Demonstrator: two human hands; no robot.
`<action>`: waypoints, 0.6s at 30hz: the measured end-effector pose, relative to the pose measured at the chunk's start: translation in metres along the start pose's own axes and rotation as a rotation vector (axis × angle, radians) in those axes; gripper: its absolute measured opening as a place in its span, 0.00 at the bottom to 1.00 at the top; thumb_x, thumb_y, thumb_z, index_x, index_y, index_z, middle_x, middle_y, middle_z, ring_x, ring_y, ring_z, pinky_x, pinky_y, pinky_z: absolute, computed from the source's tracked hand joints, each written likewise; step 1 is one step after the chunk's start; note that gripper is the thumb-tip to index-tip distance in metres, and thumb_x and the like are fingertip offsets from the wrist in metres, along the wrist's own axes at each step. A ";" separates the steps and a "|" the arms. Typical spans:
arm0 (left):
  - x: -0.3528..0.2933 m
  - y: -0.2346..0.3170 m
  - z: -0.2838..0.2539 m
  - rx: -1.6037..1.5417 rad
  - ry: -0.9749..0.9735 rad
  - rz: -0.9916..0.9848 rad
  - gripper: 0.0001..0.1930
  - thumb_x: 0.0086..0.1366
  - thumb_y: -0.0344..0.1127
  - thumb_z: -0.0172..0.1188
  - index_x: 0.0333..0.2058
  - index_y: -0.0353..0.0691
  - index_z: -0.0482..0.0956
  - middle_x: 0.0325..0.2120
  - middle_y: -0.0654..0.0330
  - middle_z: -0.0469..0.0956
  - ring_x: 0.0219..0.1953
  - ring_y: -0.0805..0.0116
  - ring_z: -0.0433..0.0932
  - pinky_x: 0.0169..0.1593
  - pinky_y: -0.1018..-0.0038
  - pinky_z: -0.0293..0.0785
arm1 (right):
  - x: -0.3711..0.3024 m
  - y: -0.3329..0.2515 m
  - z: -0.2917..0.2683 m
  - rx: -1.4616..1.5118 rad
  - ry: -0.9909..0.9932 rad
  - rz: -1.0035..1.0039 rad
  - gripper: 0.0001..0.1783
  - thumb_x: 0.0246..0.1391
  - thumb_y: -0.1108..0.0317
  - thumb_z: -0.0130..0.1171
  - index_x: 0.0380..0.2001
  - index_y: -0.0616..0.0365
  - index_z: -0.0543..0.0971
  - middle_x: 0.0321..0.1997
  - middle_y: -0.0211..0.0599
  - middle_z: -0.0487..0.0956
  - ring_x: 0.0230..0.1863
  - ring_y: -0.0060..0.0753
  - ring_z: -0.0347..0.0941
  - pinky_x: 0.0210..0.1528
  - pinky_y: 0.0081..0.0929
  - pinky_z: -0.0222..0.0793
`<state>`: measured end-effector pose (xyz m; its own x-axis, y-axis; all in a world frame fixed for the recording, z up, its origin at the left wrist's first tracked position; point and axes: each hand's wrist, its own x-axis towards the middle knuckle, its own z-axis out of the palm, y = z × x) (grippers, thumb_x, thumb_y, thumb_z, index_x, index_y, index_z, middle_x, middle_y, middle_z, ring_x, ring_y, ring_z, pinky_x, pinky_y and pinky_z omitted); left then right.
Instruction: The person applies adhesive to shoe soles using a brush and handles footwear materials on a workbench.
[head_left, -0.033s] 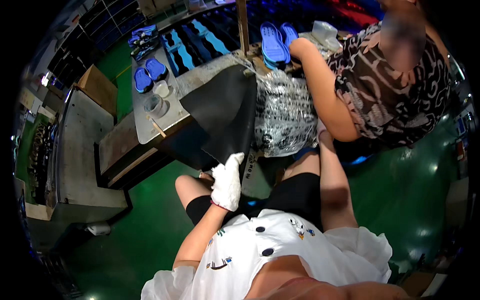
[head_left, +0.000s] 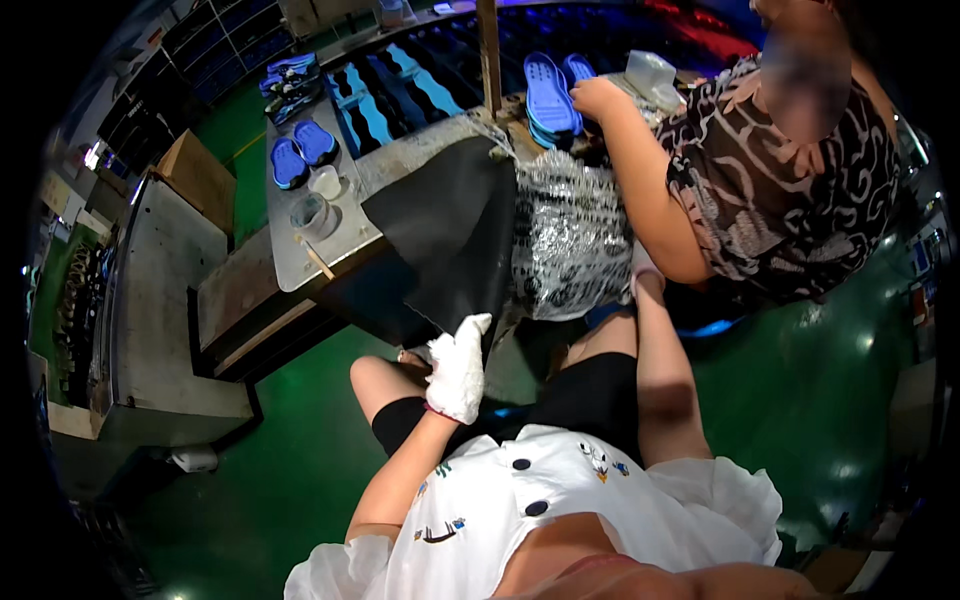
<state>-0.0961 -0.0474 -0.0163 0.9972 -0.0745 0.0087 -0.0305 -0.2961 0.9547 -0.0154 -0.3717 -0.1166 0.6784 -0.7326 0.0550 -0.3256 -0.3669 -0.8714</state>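
Note:
My left hand (head_left: pixel 456 372), in a white glove, is at the lower edge of a black sheet (head_left: pixel 440 225). Its fingers are pressed together on that edge, and the sheet hangs over the front of the worktable. Stretched forward on the right, my right hand (head_left: pixel 645 265) is beside a bundle wrapped in clear, shiny film (head_left: pixel 572 235). A co-worker's arm partly covers this hand, so its fingers are hidden. The bundle sits just right of the sheet, above my knees.
A co-worker (head_left: pixel 780 190) at the right has a hand at blue shoe soles (head_left: pixel 550 95). More blue soles (head_left: pixel 290 163), a clear cup (head_left: pixel 312 213) and a brush handle (head_left: pixel 320 262) are on the metal tabletop (head_left: pixel 345 235). A wooden post (head_left: pixel 489 60) rises behind. Left stands a grey cabinet (head_left: pixel 170 280).
My gloved left hand sits slightly lower, still at the sheet's edge. The co-worker's hand by the blue soles has shifted slightly left. My right arm has barely moved.

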 end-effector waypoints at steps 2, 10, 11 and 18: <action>0.010 -0.015 0.002 0.149 -0.156 -0.041 0.16 0.64 0.45 0.47 0.40 0.42 0.78 0.27 0.48 0.77 0.29 0.60 0.74 0.36 0.66 0.68 | -0.007 -0.002 -0.008 -0.003 0.011 -0.051 0.31 0.54 0.53 0.53 0.54 0.66 0.67 0.56 0.47 0.71 0.54 0.42 0.67 0.56 0.30 0.58; 0.026 -0.051 0.003 0.633 -0.249 0.363 0.13 0.64 0.42 0.45 0.44 0.56 0.75 0.23 0.45 0.74 0.26 0.47 0.75 0.27 0.57 0.71 | -0.114 -0.111 0.003 -0.258 -0.188 -1.136 0.22 0.46 0.60 0.58 0.44 0.60 0.73 0.54 0.46 0.71 0.55 0.46 0.66 0.59 0.38 0.58; 0.025 -0.046 -0.002 0.641 -0.256 0.342 0.13 0.64 0.41 0.44 0.44 0.55 0.76 0.23 0.45 0.74 0.26 0.47 0.75 0.27 0.56 0.71 | -0.100 -0.125 0.030 -0.134 -0.263 -1.013 0.24 0.46 0.60 0.58 0.46 0.60 0.73 0.54 0.47 0.71 0.55 0.47 0.66 0.59 0.38 0.59; 0.035 -0.074 0.013 0.524 -0.374 0.244 0.13 0.64 0.43 0.43 0.43 0.56 0.76 0.24 0.44 0.75 0.25 0.45 0.75 0.27 0.55 0.71 | 0.041 -0.200 0.147 -0.878 -0.388 -0.432 0.28 0.48 0.52 0.57 0.49 0.59 0.71 0.46 0.48 0.76 0.47 0.50 0.73 0.50 0.39 0.68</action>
<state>-0.0595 -0.0402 -0.0908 0.8697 -0.4934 0.0117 -0.3741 -0.6435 0.6678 0.1740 -0.2438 -0.0113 0.9643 -0.2642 -0.0182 -0.2639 -0.9533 -0.1469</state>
